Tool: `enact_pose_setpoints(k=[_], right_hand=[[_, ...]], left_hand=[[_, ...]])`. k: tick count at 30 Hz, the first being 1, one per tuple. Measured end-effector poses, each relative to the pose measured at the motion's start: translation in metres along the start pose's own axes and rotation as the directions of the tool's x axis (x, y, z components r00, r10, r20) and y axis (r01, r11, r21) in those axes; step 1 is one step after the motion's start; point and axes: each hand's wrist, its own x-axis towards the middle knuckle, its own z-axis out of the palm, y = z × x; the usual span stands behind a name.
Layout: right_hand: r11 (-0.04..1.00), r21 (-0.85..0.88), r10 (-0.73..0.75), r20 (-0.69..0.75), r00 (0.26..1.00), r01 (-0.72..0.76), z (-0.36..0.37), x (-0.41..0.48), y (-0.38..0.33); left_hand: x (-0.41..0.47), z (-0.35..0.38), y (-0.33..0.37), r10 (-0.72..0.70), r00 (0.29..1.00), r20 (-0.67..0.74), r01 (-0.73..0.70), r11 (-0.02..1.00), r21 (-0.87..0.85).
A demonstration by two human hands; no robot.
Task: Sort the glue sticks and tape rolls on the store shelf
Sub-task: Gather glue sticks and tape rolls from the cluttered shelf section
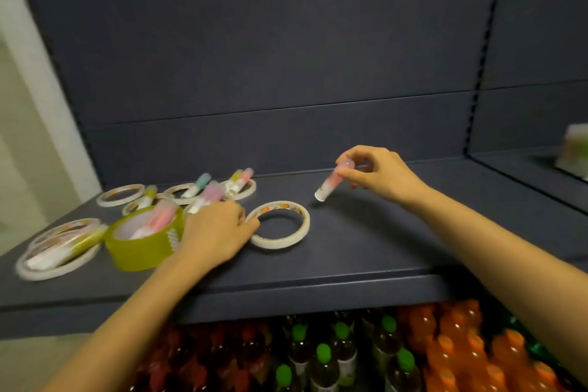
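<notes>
A pink glue stick (331, 183) is pinched at its cap by the right hand (381, 177), its axis slanted down-left toward the shelf (381, 248); the blurred left hand (216, 231) grip cannot be told.

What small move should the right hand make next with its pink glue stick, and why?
Probably set the pink glue stick down on the shelf below it: the right hand pinches it tilted, base close to the surface, well apart from the mixed pile of tapes and sticks at left.
</notes>
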Motion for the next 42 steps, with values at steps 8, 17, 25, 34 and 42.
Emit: enact_pose_setpoints(k=[8,17,25,34,42], right_hand=[[0.967,-0.130,0.182,-0.244,0.953,-0.218,-0.098,-0.086,0.036],[0.888,-0.228,0.282,-0.415,0.865,-0.399,-0.208,-0.173,0.072],[0.857,-0.291,0.258,-0.475,0.841,-0.426,-0.310,-0.217,0.125],[0.857,-0.321,0.208,-0.498,0.842,-0.402,-0.359,-0.193,0.184],[0.823,-0.495,0.066,-0.407,0.911,-0.281,-0.356,-0.133,0.219]], left_hand=[[0.036,0.019,0.110,0.235,0.972,0.027,-0.227,0.958,-0.172],[0.035,0.037,0.264,0.456,0.890,0.005,-0.445,0.871,-0.209],[0.033,0.053,0.391,0.460,0.888,-0.023,-0.454,0.866,-0.209],[0.039,0.067,0.443,0.348,0.938,0.001,-0.344,0.929,-0.135],[0.062,0.062,0.444,0.233,0.973,-0.009,-0.233,0.972,-0.025]])
